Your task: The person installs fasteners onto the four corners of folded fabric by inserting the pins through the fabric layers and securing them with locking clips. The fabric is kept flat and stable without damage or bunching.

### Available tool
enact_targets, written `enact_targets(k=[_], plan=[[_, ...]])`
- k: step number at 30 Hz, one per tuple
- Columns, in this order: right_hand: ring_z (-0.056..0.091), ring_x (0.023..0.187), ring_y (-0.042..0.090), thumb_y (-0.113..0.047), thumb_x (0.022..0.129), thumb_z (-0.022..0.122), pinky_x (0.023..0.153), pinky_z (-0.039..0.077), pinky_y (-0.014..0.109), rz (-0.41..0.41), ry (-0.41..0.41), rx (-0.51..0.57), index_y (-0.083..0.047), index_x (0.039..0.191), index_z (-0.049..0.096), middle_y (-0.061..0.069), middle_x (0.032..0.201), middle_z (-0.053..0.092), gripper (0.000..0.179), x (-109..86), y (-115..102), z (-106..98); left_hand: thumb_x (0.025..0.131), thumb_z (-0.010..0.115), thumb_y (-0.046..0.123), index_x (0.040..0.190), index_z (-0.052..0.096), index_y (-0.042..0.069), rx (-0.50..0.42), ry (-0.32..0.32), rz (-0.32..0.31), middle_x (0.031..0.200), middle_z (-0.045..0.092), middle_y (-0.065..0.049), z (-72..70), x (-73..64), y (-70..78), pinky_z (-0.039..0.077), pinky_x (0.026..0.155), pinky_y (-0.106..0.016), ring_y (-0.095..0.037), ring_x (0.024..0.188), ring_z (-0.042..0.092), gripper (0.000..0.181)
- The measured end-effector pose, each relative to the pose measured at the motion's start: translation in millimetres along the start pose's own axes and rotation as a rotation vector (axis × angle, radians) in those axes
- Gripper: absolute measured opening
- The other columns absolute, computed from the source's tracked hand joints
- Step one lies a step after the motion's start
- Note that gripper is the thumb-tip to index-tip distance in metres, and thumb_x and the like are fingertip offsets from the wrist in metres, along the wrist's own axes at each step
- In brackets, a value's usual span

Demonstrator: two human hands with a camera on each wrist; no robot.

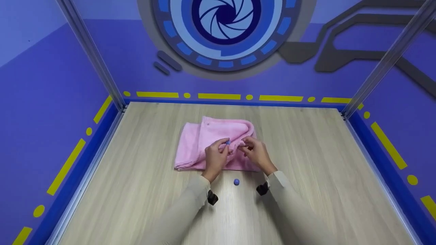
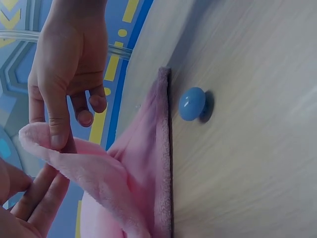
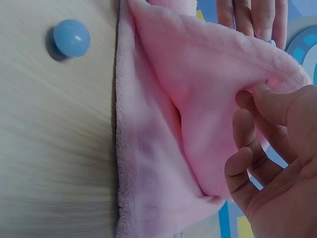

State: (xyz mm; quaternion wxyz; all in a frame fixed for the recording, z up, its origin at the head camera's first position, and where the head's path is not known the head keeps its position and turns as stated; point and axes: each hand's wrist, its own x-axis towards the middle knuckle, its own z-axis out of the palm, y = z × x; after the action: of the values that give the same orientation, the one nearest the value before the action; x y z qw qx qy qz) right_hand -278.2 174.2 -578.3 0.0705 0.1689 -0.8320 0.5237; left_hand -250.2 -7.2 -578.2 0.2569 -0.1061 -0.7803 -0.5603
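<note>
Through the head camera I see a person's left hand [image 1: 215, 158] pinching a small blue piece [image 1: 228, 142] between thumb and forefinger; whether those fingers also hold fabric I cannot tell; just to the right of that piece, the right hand [image 1: 259, 153] pinches a raised edge of pink cloth [image 1: 221, 128], thumb and fingertip closed on it, so the two grips face each other, near but apart; the cloth lies folded beneath both hands, its long side running left to right; a round blue knob [image 1: 236, 182] sits near its front edge, between the wrists, neither hand clearly nearer; the tabletop [image 1: 306, 153] is pale wood grain, with blue-violet walls [image 1: 112, 58] on three sides, banded by yellow dashes [image 1: 219, 96]
</note>
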Motion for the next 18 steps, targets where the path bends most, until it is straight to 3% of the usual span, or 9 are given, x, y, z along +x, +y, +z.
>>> enact_targets(k=[11,18], plan=[[0.069,0.064,0.031,-0.003,0.090,0.076,0.055,0.051,0.022,0.026,0.003,0.018,-0.003,0.100,0.070,0.009,0.090,0.078,0.011,-1.4,-0.1,2.1,0.091,0.073,-0.001,0.110,0.077,0.000,0.030,-0.007,-0.048,0.099,0.078,-0.015,4.3,-1.1,-1.2,0.059,0.061,-0.021,-0.019,0.071,0.076,0.019],[0.069,0.065,0.025,-0.004,0.091,0.076,0.055,0.052,0.021,0.018,0.003,-0.005,-0.004,0.102,0.071,0.009,0.092,0.079,0.012,-1.1,-0.1,1.7,0.089,0.074,-0.003,0.108,0.078,0.000,0.043,-0.017,-0.072,0.098,0.078,-0.013,5.7,-0.7,-2.6,0.061,0.069,-0.028,-0.019,0.073,0.076,0.020]])
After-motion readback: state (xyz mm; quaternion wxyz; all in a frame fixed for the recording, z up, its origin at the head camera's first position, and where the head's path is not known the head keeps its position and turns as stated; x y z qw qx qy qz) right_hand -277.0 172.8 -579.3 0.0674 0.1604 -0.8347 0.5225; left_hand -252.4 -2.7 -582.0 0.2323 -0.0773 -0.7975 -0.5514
